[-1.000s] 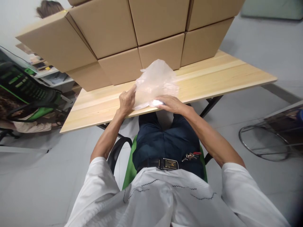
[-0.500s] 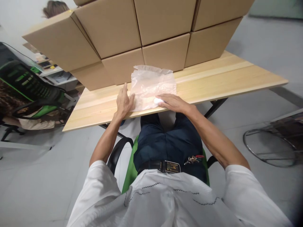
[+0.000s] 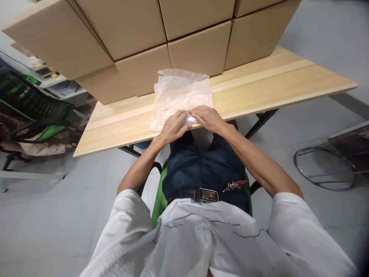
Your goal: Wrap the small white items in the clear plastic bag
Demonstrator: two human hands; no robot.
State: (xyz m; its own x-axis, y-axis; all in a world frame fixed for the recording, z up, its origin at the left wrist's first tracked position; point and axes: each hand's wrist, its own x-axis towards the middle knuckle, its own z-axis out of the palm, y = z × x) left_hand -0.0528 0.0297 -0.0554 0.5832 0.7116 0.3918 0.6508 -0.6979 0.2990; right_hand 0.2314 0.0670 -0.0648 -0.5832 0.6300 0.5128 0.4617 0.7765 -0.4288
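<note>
A thin, translucent pinkish plastic sheet (image 3: 180, 92) lies wrinkled on the wooden table (image 3: 259, 90), reaching toward its near edge. On the sheet's near part is a small white object (image 3: 190, 118), partly covered by my fingers, so its kind is unclear. My left hand (image 3: 173, 127) grips it from the left, thumb on the near side and fingers over the top. From the other side my right hand (image 3: 210, 119) is closed on the same object. The fingertips of both hands meet above it.
Stacked cardboard boxes (image 3: 198, 48) stand along the table's far side, just behind the sheet. A green and black chair (image 3: 37, 104) with a seated person is at the left. A round metal stool frame (image 3: 324, 169) stands at the right.
My left hand has come right, from lying open beside the sheet onto the white object. My right hand stays on that object, and the view has tilted slightly downward.
</note>
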